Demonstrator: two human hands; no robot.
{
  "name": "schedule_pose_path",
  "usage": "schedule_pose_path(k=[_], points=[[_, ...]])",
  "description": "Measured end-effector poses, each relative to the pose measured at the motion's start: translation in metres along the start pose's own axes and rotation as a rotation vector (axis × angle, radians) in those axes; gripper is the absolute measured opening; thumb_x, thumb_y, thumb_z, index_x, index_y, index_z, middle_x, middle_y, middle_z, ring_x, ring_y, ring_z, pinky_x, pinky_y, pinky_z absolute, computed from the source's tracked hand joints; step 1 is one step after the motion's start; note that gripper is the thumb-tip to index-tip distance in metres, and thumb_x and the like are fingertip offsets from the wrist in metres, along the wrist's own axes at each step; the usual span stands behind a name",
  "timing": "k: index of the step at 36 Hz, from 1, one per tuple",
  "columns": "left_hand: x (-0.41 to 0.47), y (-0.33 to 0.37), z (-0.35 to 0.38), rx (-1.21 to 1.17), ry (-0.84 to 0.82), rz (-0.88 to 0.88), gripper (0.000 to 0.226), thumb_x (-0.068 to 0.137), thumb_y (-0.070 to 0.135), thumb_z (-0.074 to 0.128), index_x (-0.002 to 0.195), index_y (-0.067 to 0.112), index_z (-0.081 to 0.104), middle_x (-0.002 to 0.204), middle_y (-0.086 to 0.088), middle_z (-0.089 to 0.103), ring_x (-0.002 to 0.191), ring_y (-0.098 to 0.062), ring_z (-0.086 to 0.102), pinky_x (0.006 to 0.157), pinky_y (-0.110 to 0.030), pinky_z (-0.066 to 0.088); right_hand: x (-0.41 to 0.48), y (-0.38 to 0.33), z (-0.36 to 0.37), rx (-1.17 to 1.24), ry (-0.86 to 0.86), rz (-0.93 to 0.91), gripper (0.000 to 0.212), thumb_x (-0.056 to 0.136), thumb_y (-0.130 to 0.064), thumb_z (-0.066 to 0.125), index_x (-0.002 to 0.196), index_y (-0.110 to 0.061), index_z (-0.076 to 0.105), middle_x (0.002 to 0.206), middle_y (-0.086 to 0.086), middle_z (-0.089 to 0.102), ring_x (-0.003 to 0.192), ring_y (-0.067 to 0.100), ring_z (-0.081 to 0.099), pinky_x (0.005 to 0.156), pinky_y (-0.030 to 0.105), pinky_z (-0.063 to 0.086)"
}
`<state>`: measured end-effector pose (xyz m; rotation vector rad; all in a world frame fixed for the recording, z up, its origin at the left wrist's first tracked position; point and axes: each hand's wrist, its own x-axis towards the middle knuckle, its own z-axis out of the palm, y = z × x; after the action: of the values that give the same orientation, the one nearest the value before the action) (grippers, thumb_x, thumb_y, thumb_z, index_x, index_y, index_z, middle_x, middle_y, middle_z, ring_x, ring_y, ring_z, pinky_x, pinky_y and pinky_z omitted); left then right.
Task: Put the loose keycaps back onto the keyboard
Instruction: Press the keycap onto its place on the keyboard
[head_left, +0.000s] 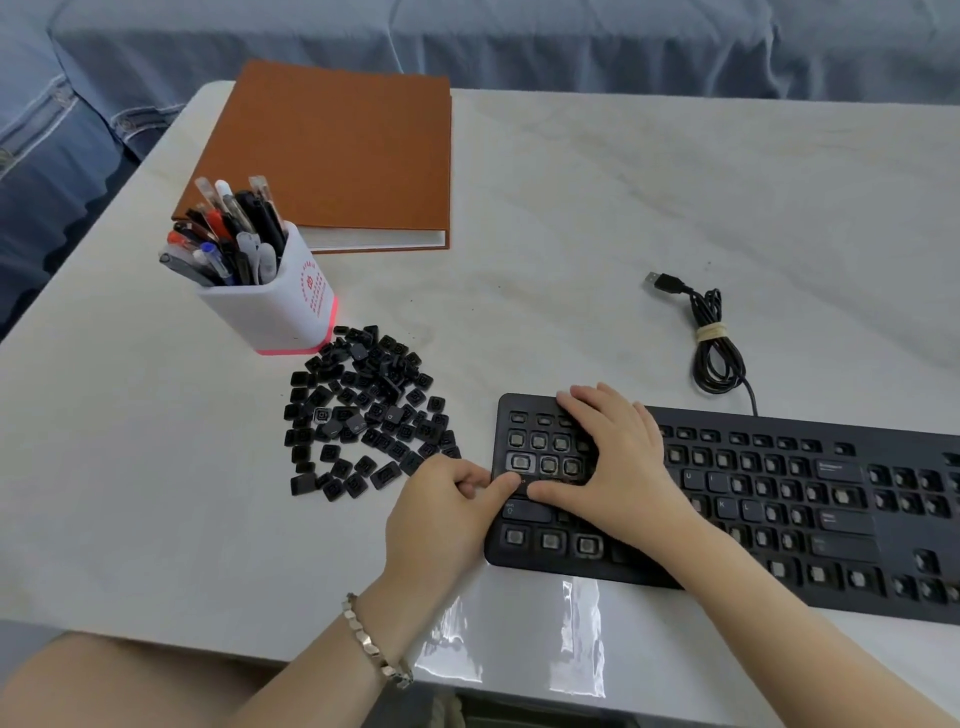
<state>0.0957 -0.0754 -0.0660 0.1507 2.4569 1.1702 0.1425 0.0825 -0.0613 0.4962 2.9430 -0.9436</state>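
Observation:
A black keyboard (841, 525) lies at the right of the white table, most of its sockets bare and a few keycaps seated. A pile of loose black keycaps (363, 410) lies to its left. My left hand (441, 514) is at the keyboard's left edge with its fingers curled and its thumb tip pressing on a wide keycap (521, 484) in the left column. My right hand (618, 462) lies flat over the keyboard's left section, its thumb touching the same spot. No keycap shows inside either hand.
A white pen holder (270, 306) full of pens stands just behind the keycap pile. A brown notebook (343, 156) lies at the back left. The keyboard's coiled USB cable (714, 343) lies behind it. A clear plastic bag (519, 649) lies at the table's front edge.

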Motion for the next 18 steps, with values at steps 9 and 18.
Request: schedule_pose_path(k=[9, 18], points=[[-0.001, 0.002, 0.001, -0.017, -0.010, -0.029, 0.024, 0.077, 0.038, 0.071, 0.061, 0.025, 0.059, 0.063, 0.009, 0.047, 0.062, -0.008, 0.049, 0.062, -0.026, 0.038, 0.004, -0.004, 0.002, -0.018, -0.003, 0.048, 0.094, 0.062, -0.042, 0.080, 0.141, -0.027, 0.032, 0.143, -0.010, 0.030, 0.141, 0.010, 0.007, 0.111, 0.023, -0.007], [0.001, 0.006, 0.000, 0.086, -0.007, -0.056, 0.022, 0.078, 0.041, 0.069, 0.065, 0.026, 0.060, 0.070, 0.008, 0.055, 0.067, -0.007, 0.053, 0.061, -0.025, 0.038, 0.007, -0.017, 0.003, -0.048, -0.011, 0.154, 0.097, 0.060, -0.040, 0.081, 0.141, -0.027, 0.031, 0.142, -0.009, 0.030, 0.141, 0.010, 0.009, 0.115, 0.028, -0.003]])
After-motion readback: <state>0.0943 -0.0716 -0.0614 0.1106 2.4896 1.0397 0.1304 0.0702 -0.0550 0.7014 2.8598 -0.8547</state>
